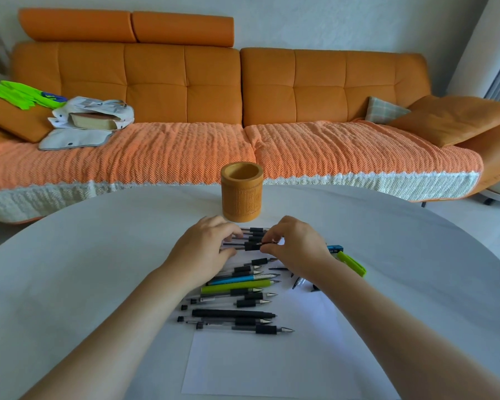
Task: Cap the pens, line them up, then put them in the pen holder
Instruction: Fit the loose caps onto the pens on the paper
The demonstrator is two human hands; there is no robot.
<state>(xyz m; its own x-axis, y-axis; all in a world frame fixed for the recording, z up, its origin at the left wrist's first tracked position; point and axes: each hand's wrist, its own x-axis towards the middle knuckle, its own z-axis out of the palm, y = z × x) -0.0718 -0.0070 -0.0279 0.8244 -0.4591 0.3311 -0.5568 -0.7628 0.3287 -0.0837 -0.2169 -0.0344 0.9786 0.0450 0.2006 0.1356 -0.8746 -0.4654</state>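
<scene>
Several pens lie side by side on a white sheet (243,368), tips pointing right and uncapped, among them a blue pen (234,279), a green pen (236,286) and a black pen (233,314). A brown cylindrical pen holder (242,195) stands upright and empty just beyond them. My left hand (207,246) rests on the far pens and holds the barrel of a clear pen (250,246). My right hand (296,243) pinches a small dark cap at that pen's tip. Loose caps lie at the right, including a green cap (351,264).
The round white table (98,269) ends just behind the holder. Beyond it stands an orange sofa (214,90) with a woven cover, cushions and a bag. A blue-labelled item (336,248) lies to the right of my right hand.
</scene>
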